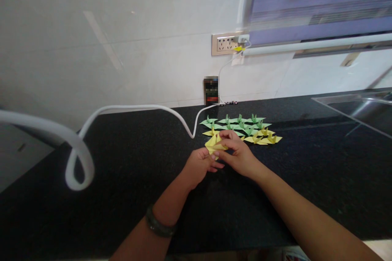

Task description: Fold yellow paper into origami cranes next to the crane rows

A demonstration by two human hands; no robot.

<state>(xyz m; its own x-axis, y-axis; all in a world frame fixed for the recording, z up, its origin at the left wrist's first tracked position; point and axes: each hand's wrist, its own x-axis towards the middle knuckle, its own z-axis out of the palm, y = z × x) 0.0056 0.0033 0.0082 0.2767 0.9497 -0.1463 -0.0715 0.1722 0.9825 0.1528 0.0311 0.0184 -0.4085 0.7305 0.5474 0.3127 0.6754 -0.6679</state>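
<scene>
Between my two hands is a piece of folded yellow origami paper (pixel 213 143), held above the dark counter. My left hand (pixel 199 166) pinches its lower edge from the left, with a bangle on that wrist. From the right, the fingers of my right hand (pixel 239 153) close on its other side. Just behind them stand rows of finished paper cranes: green cranes (pixel 241 124) at the back and yellow cranes (pixel 271 139) in front. My right hand hides part of the front row.
A white cable (pixel 137 107) loops across the left of the black counter (pixel 122 195). A blurred-out dark object (pixel 211 90) leans on the tiled wall below a socket panel (pixel 226 43) with a plugged-in white charger (pixel 243 38). A sink (pixel 367 110) lies at the right.
</scene>
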